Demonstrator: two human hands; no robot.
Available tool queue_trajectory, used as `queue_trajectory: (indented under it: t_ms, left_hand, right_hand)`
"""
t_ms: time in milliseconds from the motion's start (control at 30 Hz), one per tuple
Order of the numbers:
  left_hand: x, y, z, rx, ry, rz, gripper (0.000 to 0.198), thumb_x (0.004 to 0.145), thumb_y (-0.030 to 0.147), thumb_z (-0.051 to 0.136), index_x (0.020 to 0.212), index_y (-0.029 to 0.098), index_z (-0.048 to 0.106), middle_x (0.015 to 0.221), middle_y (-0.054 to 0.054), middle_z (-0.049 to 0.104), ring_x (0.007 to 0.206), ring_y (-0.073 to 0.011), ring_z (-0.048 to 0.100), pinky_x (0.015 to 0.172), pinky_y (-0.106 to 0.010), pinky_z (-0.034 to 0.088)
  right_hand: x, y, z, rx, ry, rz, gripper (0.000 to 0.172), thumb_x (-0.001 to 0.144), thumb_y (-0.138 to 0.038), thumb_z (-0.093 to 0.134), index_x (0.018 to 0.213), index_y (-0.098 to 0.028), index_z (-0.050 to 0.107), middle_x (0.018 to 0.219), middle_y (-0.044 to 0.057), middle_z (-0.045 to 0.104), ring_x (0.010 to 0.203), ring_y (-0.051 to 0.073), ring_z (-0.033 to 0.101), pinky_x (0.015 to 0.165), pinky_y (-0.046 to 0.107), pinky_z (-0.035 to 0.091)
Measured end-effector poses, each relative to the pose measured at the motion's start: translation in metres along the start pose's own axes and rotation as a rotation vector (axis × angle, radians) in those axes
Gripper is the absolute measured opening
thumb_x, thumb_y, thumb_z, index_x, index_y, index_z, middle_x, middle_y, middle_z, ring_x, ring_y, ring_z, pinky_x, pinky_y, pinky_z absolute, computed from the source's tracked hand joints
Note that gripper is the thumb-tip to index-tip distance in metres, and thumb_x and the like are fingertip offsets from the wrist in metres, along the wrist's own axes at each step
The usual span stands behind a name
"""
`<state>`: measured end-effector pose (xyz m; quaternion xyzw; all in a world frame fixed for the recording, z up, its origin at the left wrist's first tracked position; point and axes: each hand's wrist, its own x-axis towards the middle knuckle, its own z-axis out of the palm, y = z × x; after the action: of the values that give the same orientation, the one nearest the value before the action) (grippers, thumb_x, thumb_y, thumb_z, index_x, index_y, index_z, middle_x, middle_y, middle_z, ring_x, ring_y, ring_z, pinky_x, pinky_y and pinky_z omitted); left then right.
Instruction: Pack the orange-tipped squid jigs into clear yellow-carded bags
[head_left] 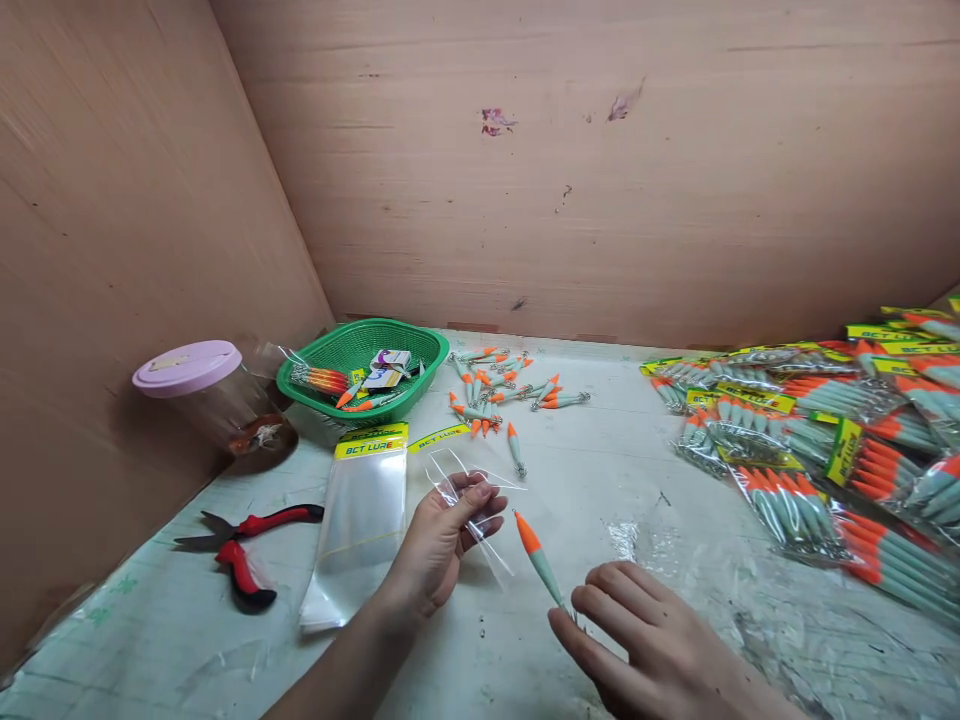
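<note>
Wooden walls (585, 230) border my pale desk (607, 460); my left hand (442, 540) pinches a clear bag (491, 551), my right hand (641, 640) a lure (541, 566), hooks half-hidden; right-edge packs (941, 490) are cut off.

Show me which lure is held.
The lure in the right hand; the others lie loose on the table, in bags or in the basket.

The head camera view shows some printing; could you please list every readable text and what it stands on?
"BCT LURE": on the front header of the stacked clear bags.
"BCT LURE": on the yellow strip just beyond the left hand.
"BCT LURE", somewhat blurred: on a yellow header among the filled packs at right.
Too small or blurred to read: printing on several other headers there and on the small box in the green basket.
</note>
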<state>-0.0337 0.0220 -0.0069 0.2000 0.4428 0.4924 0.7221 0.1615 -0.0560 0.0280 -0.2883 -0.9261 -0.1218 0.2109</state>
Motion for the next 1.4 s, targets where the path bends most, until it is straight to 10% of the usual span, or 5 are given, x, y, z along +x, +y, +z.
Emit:
queue_trajectory:
  t_ms: [433,667,967,1200,1400]
  left_hand:
    - [-0.017,-0.009,0.007,0.128,-0.22,-0.13,0.046,0.059,0.033,0.084,0.096,0.016,0.062,0.089,-0.006,0.071,0.077,-0.0193,0.069,0.068,-0.028,0.052]
    - [-0.025,-0.017,0.01,-0.047,-0.327,-0.2,0.038,0.083,0.041,0.061,0.11,0.014,0.058,0.109,-0.016,0.069,0.087,-0.0208,0.069,0.076,-0.031,0.052]
    - [-0.031,-0.026,0.014,-0.156,-0.412,-0.216,0.03,0.087,0.032,0.057,0.106,0.009,0.063,0.106,-0.016,0.07,0.101,-0.0222,0.065,0.086,-0.03,0.051]
    - [-0.019,0.005,0.008,-0.436,-0.257,-0.118,0.033,0.091,0.021,0.043,0.121,0.013,0.055,0.109,-0.011,0.07,0.097,-0.0197,0.068,0.084,-0.032,0.055]
    - [-0.011,0.029,0.002,-0.528,-0.167,0.032,0.046,0.089,0.004,0.037,0.135,0.008,0.039,0.109,-0.013,0.07,0.097,-0.0171,0.068,0.079,-0.025,0.057]
  right_hand:
    - [0.005,-0.001,0.01,-0.14,0.051,-0.046,0.035,0.091,-0.008,0.031,0.107,-0.013,0.062,0.088,0.01,0.069,0.079,0.019,0.06,0.069,0.037,0.051]
    - [0.004,-0.011,0.033,-0.128,0.251,0.122,0.032,0.09,-0.009,0.034,0.102,-0.012,0.063,0.101,0.016,0.068,0.091,0.024,0.06,0.075,0.041,0.049]
    - [0.015,-0.008,0.012,-0.061,0.211,0.109,0.03,0.091,-0.007,0.036,0.105,-0.01,0.063,0.091,0.013,0.069,0.088,0.021,0.06,0.075,0.036,0.052]
    - [0.027,0.028,-0.002,0.083,0.448,0.31,0.022,0.084,-0.006,0.054,0.103,-0.017,0.058,0.088,0.007,0.063,0.083,0.018,0.057,0.073,0.033,0.048]
    - [0.038,0.091,0.07,0.207,-0.115,0.457,0.019,0.079,-0.015,0.062,0.097,-0.018,0.06,0.088,0.007,0.061,0.081,0.02,0.059,0.065,0.031,0.051]
